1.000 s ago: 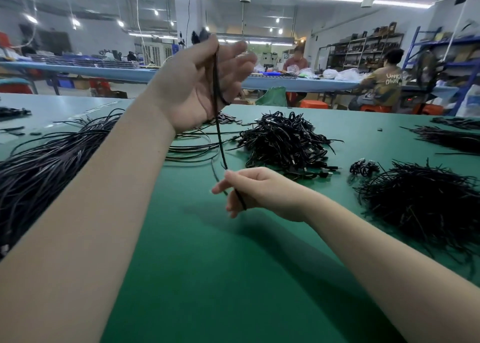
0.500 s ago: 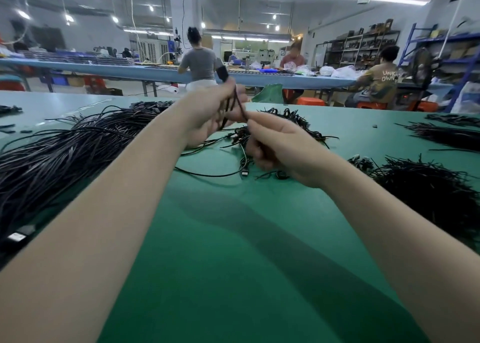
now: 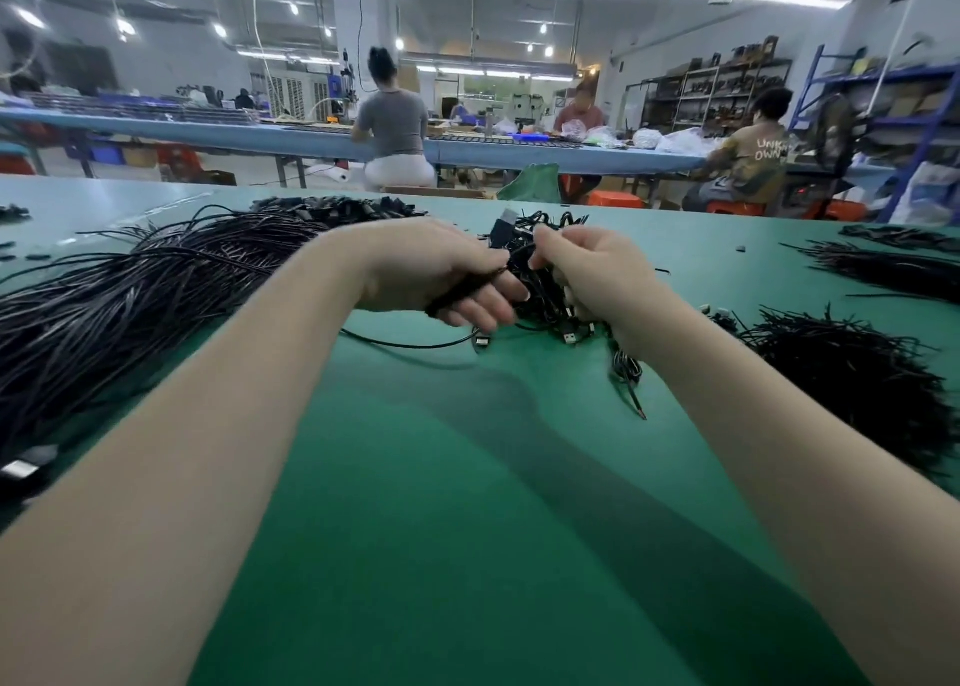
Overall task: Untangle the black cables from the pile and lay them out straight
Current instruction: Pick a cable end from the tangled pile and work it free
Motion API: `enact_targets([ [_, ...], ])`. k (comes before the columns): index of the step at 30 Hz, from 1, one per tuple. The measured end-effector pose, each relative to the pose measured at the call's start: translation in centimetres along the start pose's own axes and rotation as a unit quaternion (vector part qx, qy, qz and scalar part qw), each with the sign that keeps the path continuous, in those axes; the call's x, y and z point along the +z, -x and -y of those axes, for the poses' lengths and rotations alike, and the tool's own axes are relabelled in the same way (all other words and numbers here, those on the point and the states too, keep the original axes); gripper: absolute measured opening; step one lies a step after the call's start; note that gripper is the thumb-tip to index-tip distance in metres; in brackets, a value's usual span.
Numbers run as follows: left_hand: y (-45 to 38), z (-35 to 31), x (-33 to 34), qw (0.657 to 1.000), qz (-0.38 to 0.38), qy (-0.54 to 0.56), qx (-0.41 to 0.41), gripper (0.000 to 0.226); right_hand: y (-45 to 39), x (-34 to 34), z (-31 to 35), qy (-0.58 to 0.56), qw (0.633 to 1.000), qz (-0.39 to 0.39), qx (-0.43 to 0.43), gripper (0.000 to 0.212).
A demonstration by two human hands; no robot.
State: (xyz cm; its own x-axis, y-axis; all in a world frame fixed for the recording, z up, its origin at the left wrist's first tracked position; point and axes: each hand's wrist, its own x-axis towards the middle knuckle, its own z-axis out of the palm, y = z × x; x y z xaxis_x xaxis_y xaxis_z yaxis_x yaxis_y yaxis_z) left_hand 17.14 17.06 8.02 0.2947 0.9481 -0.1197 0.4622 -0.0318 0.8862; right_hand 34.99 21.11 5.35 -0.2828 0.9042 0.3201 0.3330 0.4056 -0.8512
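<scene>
Left hand (image 3: 441, 274): fingers (image 3: 483, 311) curled round a short bundle of black cables (image 3: 467, 285), which crosses the palm at a slant. Right hand (image 3: 592, 274): fingers (image 3: 550, 248) bent and buried in the tangled pile (image 3: 550, 295), pinching strands at its top; exact strand count cannot be told. The two hands sit close together, with the pile between and partly behind them, resting on the green worktop (image 3: 441, 503). Just below the fingers, a few plug ends (image 3: 570, 337) hang out of the pile onto the worktop, and one loose cable (image 3: 405, 343) runs leftward from under the left hand. Near the right wrist, a stray cable end (image 3: 631, 389) lies toward the near edge. Left of the left forearm, a large sheaf of long cables (image 3: 130, 300) lies spread roughly parallel. Right of the right forearm, a second heap of cables (image 3: 852, 373) sits apart from the pile, and a thinner sheaf (image 3: 893, 269) lies beyond it. Far past the fingers, three people sit at a blue bench (image 3: 260, 134).
</scene>
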Motion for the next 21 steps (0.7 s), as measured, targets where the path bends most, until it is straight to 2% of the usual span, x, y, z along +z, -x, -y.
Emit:
enact_targets([
  [2,-1.0,0.3,0.8,0.995,-0.067,0.070,0.022,0.035,0.2,0.8,1.2,-0.015,0.999,0.007,-0.032,0.039],
  [4,-1.5,0.4,0.7,0.972,-0.138,0.179,0.062,0.031,0.9,1.9,2.0,-0.045,0.997,0.042,-0.049,0.035],
  [6,-1.6,0.4,0.5,0.942,-0.161,0.283,0.080,0.032,1.6,2.5,2.2,-0.023,0.994,0.085,-0.067,0.032],
  [8,-1.5,0.3,0.2,0.922,-0.168,0.338,0.091,0.034,2.1,3.0,1.8,0.028,0.987,0.143,-0.065,0.031],
  [12,-1.2,0.2,0.2,0.903,-0.143,0.390,0.108,0.031,2.3,3.4,0.8,0.047,0.983,0.170,-0.052,0.029],
  [16,-1.6,0.6,0.6,0.917,-0.100,0.374,0.097,0.027,2.0,3.2,-0.2,0.011,0.982,0.186,-0.004,0.021],
  [18,-1.6,0.9,0.5,0.911,-0.065,0.396,0.091,0.030,1.5,2.8,-0.5,-0.077,0.980,0.174,0.055,0.017],
  [20,-1.8,1.2,0.5,0.901,-0.032,0.425,0.080,0.032,1.1,2.3,-0.7,-0.220,0.957,0.147,0.116,0.016],
  [21,-1.8,1.4,0.5,0.898,-0.020,0.433,0.076,0.032,1.0,2.2,-0.8,-0.255,0.949,0.139,0.124,0.014],
])
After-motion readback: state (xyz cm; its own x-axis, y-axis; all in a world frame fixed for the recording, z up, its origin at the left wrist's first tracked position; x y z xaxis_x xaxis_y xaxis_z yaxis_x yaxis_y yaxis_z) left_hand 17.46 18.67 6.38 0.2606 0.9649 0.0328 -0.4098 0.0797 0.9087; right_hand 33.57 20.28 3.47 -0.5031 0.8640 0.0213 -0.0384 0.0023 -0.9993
